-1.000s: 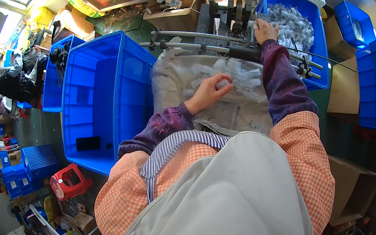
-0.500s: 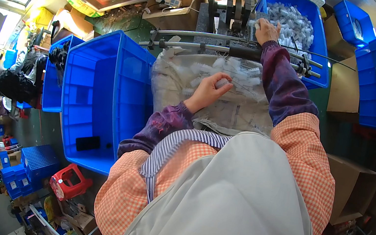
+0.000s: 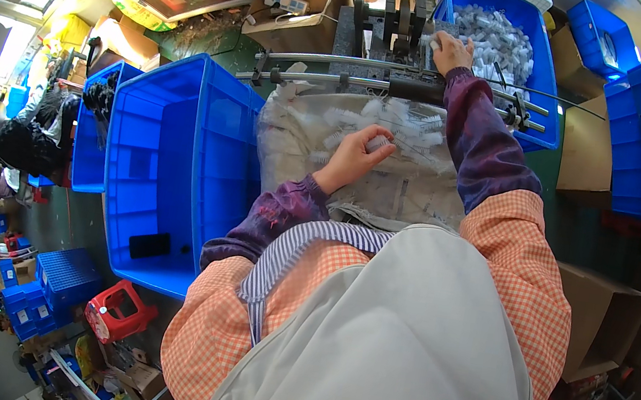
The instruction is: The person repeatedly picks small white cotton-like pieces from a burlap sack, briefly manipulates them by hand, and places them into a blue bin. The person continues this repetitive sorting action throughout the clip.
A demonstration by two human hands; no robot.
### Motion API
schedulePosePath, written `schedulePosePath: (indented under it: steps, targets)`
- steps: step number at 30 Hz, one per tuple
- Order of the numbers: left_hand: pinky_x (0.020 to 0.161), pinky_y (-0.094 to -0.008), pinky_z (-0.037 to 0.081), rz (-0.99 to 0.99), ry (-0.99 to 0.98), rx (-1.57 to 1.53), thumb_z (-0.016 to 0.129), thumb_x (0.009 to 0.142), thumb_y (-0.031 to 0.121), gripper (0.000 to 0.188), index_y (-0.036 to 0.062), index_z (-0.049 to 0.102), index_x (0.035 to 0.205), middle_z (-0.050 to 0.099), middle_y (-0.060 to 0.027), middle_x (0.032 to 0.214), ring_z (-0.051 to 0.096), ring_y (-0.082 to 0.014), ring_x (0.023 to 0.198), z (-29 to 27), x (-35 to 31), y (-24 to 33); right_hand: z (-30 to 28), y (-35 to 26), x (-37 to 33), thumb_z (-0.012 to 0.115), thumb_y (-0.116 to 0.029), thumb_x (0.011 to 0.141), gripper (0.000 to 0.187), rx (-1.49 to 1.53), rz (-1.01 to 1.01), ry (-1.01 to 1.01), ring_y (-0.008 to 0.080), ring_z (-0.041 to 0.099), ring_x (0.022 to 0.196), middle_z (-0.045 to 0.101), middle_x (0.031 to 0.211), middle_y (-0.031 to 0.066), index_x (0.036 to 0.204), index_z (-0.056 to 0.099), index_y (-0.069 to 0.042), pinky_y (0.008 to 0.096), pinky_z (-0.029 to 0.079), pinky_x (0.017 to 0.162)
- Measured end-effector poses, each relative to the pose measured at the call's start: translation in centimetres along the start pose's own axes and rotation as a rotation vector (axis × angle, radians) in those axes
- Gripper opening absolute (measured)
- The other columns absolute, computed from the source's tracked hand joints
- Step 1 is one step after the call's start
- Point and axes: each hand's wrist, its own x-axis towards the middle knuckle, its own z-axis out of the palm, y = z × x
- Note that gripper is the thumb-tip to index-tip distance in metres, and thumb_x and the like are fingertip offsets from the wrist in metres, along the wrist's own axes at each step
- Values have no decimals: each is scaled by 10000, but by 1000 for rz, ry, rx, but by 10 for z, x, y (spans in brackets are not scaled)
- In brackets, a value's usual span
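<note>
My left hand (image 3: 354,160) is closed round a small white bristly piece (image 3: 379,144) above the cloth-covered work surface (image 3: 298,133). Just beyond it lies a loose heap of similar whitish, translucent bristly pieces (image 3: 413,129), some with thin wire ends. My right hand (image 3: 452,54) reaches far forward to the right side of a dark metal machine (image 3: 396,26). Its fingers are bent and pinched at the machine, on what seems to be a small pale piece, mostly hidden by the fingers.
Behind my right hand, a blue bin (image 3: 543,110) holds many white pieces. Metal rails (image 3: 323,57) cross in front of the machine. A large blue crate (image 3: 161,165) with a dark flat object stands at my left. Cardboard boxes (image 3: 597,322) sit to the right; people (image 3: 30,139) are far left.
My right hand has shifted very slightly at the machine, its fingers drawn a little differently. My left hand stays in nearly the same place, keeping its piece.
</note>
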Motion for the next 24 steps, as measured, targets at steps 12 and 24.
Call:
schedulePosePath:
  steps: [12,24]
  targets:
    - [646,-193,385,-59,56,-158,545,871,165,170,42,584,982,535,40,825,448,-38,695,0,4,-15,-27,-12,-23,521,-369,798,314,-203,58,19,268,389,1136,552,1089,72,965,660,-143,498,167,991]
    - [695,-203,375,141,159,42,520,879,141,156,49,584,988,518,-10,876,467,-77,800,-7,11,0,1,-67,-19,469,-274,811,279,-173,27,48,282,409,1115,563,1032,90,965,634,-111,526,184,969]
